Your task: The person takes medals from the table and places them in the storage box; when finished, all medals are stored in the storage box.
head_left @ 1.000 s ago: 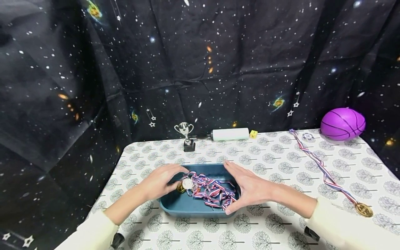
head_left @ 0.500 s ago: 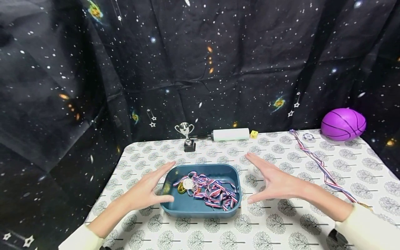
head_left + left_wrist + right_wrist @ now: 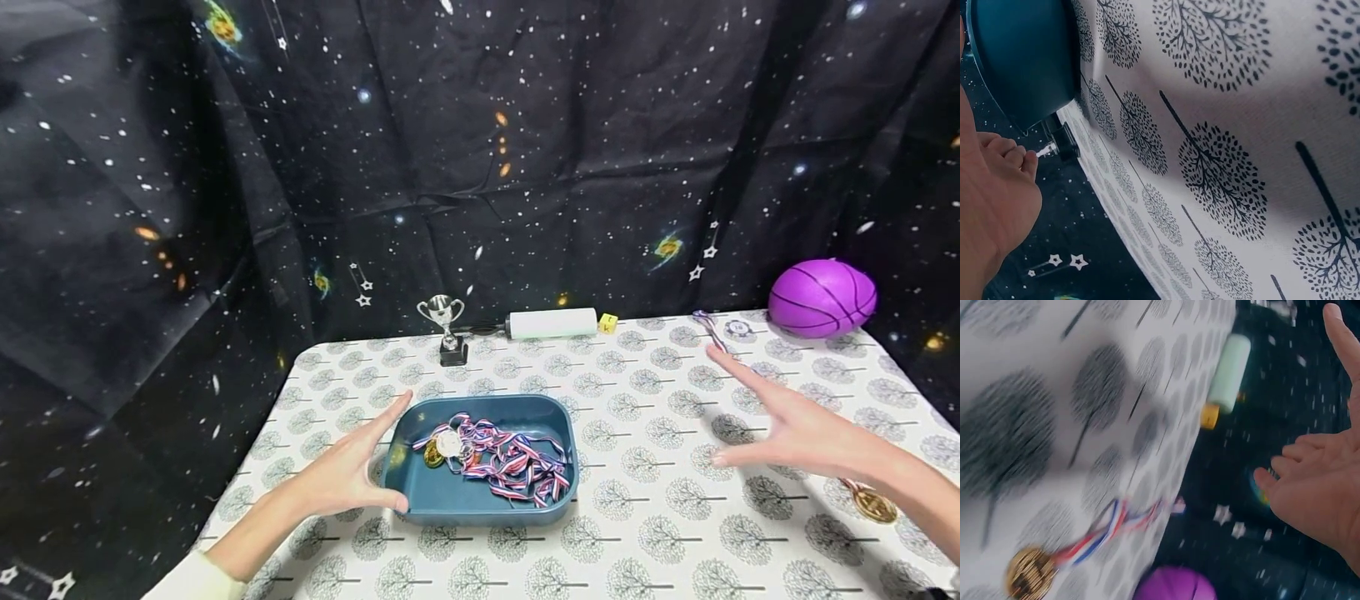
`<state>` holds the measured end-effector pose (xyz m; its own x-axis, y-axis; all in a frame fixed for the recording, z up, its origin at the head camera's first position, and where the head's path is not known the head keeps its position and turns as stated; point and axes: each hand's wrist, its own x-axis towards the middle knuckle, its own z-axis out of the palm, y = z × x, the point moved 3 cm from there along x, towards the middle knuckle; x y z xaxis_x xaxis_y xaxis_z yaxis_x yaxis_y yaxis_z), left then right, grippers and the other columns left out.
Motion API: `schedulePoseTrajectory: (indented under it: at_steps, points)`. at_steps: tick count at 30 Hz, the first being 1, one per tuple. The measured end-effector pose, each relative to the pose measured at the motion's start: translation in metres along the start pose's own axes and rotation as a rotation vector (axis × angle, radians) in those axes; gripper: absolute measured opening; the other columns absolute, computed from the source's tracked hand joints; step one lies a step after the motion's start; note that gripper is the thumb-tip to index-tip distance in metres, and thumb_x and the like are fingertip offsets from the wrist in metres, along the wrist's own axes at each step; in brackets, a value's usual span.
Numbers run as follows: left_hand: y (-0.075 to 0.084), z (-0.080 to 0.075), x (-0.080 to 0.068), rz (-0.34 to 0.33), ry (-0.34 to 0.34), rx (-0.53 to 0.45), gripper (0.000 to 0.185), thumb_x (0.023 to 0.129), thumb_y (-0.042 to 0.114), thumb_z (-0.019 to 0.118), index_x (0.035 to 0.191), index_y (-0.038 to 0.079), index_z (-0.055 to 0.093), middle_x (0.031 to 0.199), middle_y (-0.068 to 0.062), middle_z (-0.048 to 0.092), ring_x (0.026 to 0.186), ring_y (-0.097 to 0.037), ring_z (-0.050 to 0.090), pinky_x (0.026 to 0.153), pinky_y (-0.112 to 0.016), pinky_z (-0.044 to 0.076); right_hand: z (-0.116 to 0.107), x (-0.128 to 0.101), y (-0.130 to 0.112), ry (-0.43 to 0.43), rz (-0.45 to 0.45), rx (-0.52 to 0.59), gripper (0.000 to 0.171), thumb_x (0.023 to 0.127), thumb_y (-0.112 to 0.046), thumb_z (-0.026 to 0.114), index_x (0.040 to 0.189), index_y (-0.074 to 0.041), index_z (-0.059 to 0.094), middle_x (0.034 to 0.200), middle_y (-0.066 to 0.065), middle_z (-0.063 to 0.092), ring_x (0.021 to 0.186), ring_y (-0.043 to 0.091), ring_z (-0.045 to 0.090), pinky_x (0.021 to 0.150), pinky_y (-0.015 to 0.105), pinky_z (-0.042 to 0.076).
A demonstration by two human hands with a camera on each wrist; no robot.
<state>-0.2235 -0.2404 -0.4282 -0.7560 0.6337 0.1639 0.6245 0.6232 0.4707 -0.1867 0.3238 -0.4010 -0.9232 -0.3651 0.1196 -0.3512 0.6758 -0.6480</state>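
Resting beside the tray (image 3: 480, 506) at nine o'clock, the left hand (image 3: 341, 477) steadies it, fingers spread, while the right hand (image 3: 798, 431) reaches, fingers wide, over the loose medal (image 3: 872, 503).

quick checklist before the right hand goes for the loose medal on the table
1. Right hand free: ok, fingers spread, holding nothing.
2. Loose medal in sight: ok, the gold disc lies on the tablecloth beside the right wrist; the hand hides part of its ribbon.
3. Path to it: ok, nothing lies between hand and medal.
4. Blue tray steady: ok, flat on the cloth, left hand open beside its left rim.
5. Room in the tray: ok, the medals in the tray leave bare floor.
6. Purple ball out of the way: ok, at the far right corner.
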Motion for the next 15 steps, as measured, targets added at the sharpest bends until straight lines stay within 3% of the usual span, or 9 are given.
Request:
schedulePoseTrajectory:
  at_steps: [7, 8, 9, 11, 13, 15]
  points:
    - [0.000, 0.004, -0.001, 0.000, -0.065, -0.046, 0.141, 0.070, 0.068, 0.091, 0.173, 0.021, 0.008, 0.176, -0.011, 0.017, 0.155, -0.040, 0.032, 0.117, -0.067, 0.035, -0.013, -0.035, 0.058, 0.029, 0.068, -0.077, 0.121, 0.079, -0.025, 0.095, 0.172, -0.019, 0.019, 0.163, 0.039, 0.029, 0.141, 0.068, 0.030, 0.093, 0.089, 0.031]
    - [0.000, 0.004, -0.001, 0.001, -0.068, -0.047, 0.141, 0.070, 0.069, 0.091, 0.173, 0.021, 0.008, 0.177, -0.010, 0.017, 0.155, -0.040, 0.032, 0.117, -0.067, 0.036, -0.013, -0.040, 0.067, 0.035, 0.081, -0.090, 0.117, 0.080, -0.024, 0.095, 0.172, -0.018, 0.022, 0.165, 0.035, 0.030, 0.150, 0.055, 0.027, 0.093, 0.088, 0.032]
    - [0.000, 0.004, -0.001, 0.001, -0.070, -0.049, 0.141, 0.070, 0.070, 0.090, 0.173, 0.022, 0.008, 0.177, -0.010, 0.017, 0.155, -0.039, 0.032, 0.117, -0.067, 0.036, -0.013, -0.046, 0.076, 0.051, 0.080, -0.103, 0.113, 0.080, -0.024, 0.095, 0.170, -0.017, 0.028, 0.170, 0.023, 0.030, 0.156, 0.040, 0.025, 0.105, 0.082, 0.032]
    - [0.000, 0.005, -0.001, 0.004, -0.072, -0.058, 0.140, 0.070, 0.073, 0.088, 0.173, 0.022, 0.008, 0.177, -0.009, 0.017, 0.156, -0.039, 0.031, 0.117, -0.068, 0.036, -0.013, -0.057, 0.092, 0.102, 0.067, -0.130, 0.101, 0.077, -0.021, 0.096, 0.163, -0.011, 0.042, 0.167, -0.005, 0.039, 0.150, 0.012, 0.035, 0.114, 0.056, 0.043]
    - [0.000, 0.006, 0.000, 0.003, -0.076, -0.066, 0.140, 0.070, 0.076, 0.086, 0.173, 0.023, 0.007, 0.177, -0.007, 0.016, 0.156, -0.038, 0.030, 0.117, -0.067, 0.035, -0.014, -0.068, 0.104, 0.158, 0.067, -0.140, 0.089, 0.074, -0.019, 0.098, 0.151, -0.006, 0.055, 0.150, -0.029, 0.048, 0.129, -0.010, 0.045, 0.101, 0.027, 0.050]
    - [-0.001, 0.007, 0.000, 0.002, -0.079, -0.074, 0.140, 0.070, 0.077, 0.085, 0.173, 0.023, 0.008, 0.177, -0.009, 0.017, 0.157, -0.037, 0.029, 0.118, -0.067, 0.034, -0.015, -0.078, 0.115, 0.219, 0.077, -0.142, 0.078, 0.070, -0.016, 0.100, 0.136, -0.001, 0.063, 0.127, -0.042, 0.052, 0.105, -0.017, 0.050, 0.079, 0.013, 0.048]
